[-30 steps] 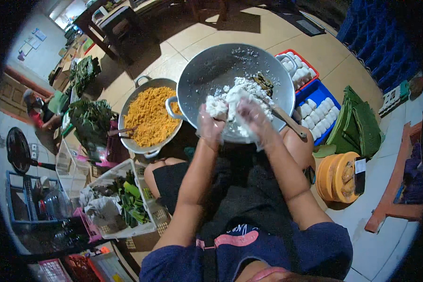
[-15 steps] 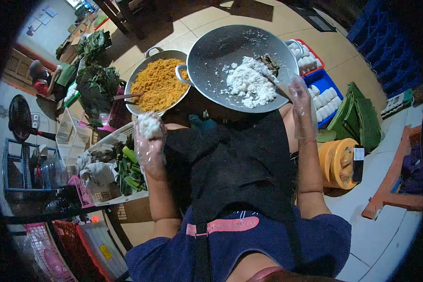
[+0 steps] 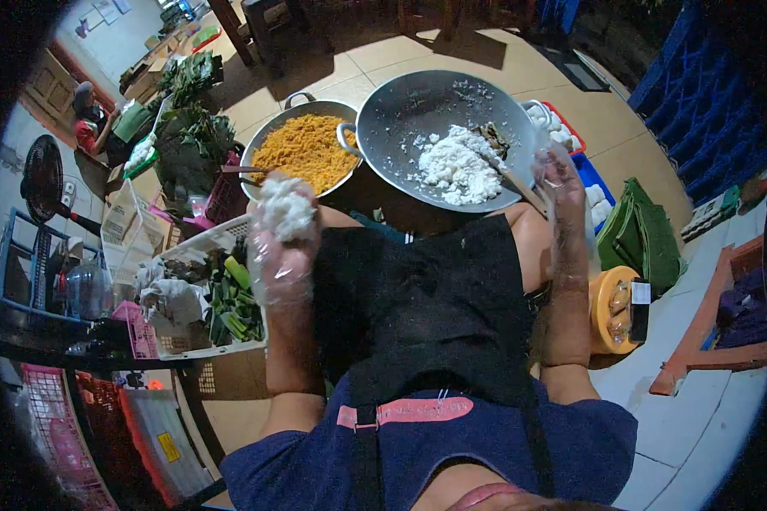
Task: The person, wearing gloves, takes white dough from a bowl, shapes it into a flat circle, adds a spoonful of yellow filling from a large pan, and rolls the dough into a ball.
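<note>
Rice (image 3: 286, 213), white and grainy, is resting as a clump in the person's left hand (image 3: 283, 268), whose fingers, inside a clear glove, are cupping it. This hand is hovering above the lap, near a pan (image 3: 249, 162) that is holding orange crumbly food (image 3: 307, 153). The right hand (image 3: 561, 175), also wearing a clear glove, is standing well apart from the left, its fingers loosely bent and parted; whether it is touching the neighbouring wok (image 3: 392, 128) I cannot tell. Inside that wok a larger heap (image 3: 458, 172) of the same white grains is lying, with a wooden utensil (image 3: 522, 189) leaning out over the near right rim. Beyond the right hand, a red tray (image 3: 578, 140) and a blue tray (image 3: 590, 175) are bearing white pieces, and folded green leaves (image 3: 643, 238) are lying beside them. A black apron (image 3: 426, 298) is covering the lap, while on the left a white crate (image 3: 187, 345) is holding green stalks (image 3: 237, 311). Farther off, another person (image 3: 94, 128) is sitting near a wall.
</note>
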The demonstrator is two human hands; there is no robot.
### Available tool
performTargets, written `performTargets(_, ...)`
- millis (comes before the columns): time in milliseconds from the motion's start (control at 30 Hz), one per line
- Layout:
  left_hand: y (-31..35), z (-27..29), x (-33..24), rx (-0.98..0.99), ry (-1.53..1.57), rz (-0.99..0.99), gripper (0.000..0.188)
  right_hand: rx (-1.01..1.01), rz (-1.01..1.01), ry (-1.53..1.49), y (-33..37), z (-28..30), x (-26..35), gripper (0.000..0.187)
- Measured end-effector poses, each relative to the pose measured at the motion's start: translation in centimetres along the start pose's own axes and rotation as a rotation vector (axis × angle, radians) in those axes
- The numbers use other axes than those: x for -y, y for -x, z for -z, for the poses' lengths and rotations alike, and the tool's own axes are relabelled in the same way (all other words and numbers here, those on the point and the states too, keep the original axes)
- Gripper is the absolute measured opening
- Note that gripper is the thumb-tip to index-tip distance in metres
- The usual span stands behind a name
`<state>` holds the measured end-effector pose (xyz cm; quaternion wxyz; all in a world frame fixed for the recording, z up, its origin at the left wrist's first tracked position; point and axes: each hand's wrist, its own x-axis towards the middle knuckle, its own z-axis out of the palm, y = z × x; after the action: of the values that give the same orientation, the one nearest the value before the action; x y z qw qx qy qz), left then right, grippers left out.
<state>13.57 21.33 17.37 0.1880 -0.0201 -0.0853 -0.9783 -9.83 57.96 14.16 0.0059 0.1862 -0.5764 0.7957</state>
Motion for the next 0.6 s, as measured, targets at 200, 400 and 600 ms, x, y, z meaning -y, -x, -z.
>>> performTargets(200, -7.2, -2.3, 9.1, -0.063, -0.004, 0.273, 0.032, 0.154, -0.004, -0.017, 1.6, -11.7, 2.1, 0.031)
performTargets(400, -12.3, -0.9, 15.9, -0.132, -0.208, 0.34, 0.034, 0.183, 0.731, 0.827, -2.2, -17.6, -0.9, 0.046)
performTargets(600, -19.5, 5.7, 15.9, 0.072, -0.172, 0.282, 0.047, 0.242, 0.24, 0.853, -8.3, -17.8, -11.1, 0.035)
